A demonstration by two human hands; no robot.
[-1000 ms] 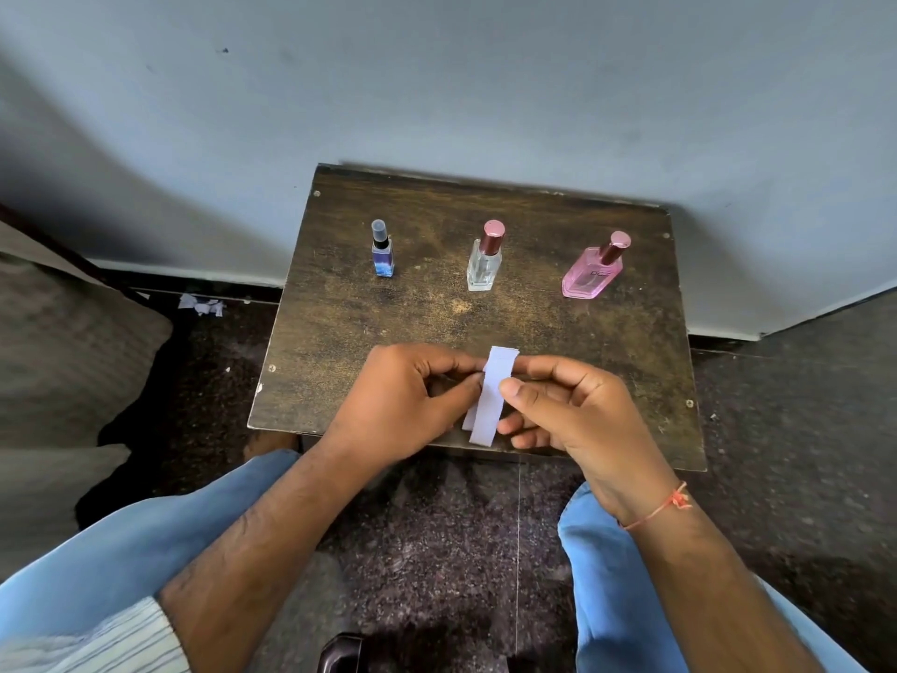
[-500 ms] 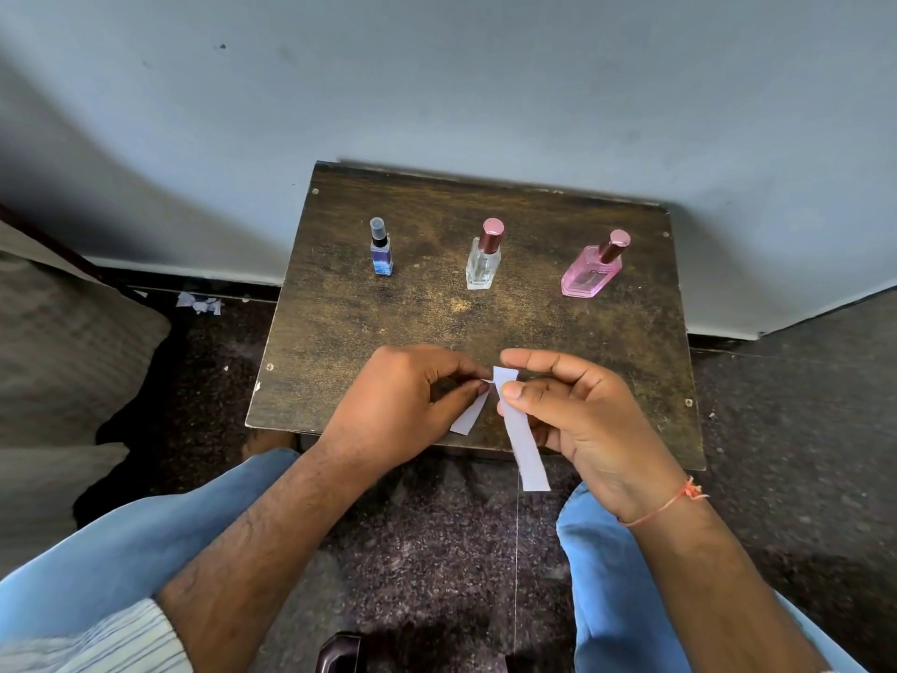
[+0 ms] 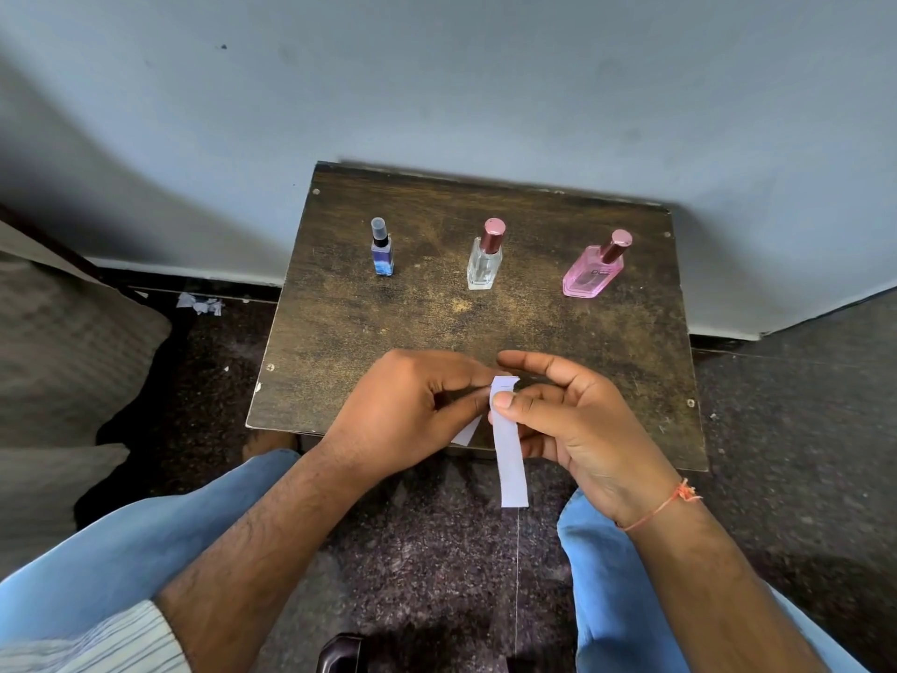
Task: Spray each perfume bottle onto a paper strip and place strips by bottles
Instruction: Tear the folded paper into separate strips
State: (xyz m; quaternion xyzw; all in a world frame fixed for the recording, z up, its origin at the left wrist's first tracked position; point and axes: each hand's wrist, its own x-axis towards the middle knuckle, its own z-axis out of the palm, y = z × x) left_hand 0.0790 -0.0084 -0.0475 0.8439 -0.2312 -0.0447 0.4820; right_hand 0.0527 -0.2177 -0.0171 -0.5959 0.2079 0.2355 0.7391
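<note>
**Two paper strips pinched at the near edge, three bottles lined up behind**

At the 6 o'clock edge of the dark wooden surface (image 3: 340, 332), your two hands meet over the paper. Your right hand (image 3: 577, 429) pinches the long paper strip (image 3: 508, 459) near its top end, thumb on the front face and fingers behind it; the strip hangs down past the surface's near edge, over the speckled floor (image 3: 427, 551) between your knees. Your left hand (image 3: 407, 415) is closed thumb-to-forefinger right beside that top end, and a second, shorter paper strip (image 3: 468, 432) pokes out below its fingers, slanting toward 7 o'clock. Whether the two strips touch at the top is hidden by your fingertips.

Toward 12 o'clock, three perfume bottles stand upright in a row, well apart from one another and from your hands. At 11 o'clock is the small blue bottle (image 3: 382, 255) with a clear cap over a black collar. At 12 o'clock stands the clear glass bottle (image 3: 484, 264) with a rose-metal cap. At 1 o'clock sits the pink bottle (image 3: 589, 276), wider and angular, with the same kind of cap. No strip lies beside any of them.

An orange thread bracelet (image 3: 674, 502) circles your right wrist. Scraps of torn paper (image 3: 201, 303) lie on the floor at 9 o'clock, near the wall's base.
</note>
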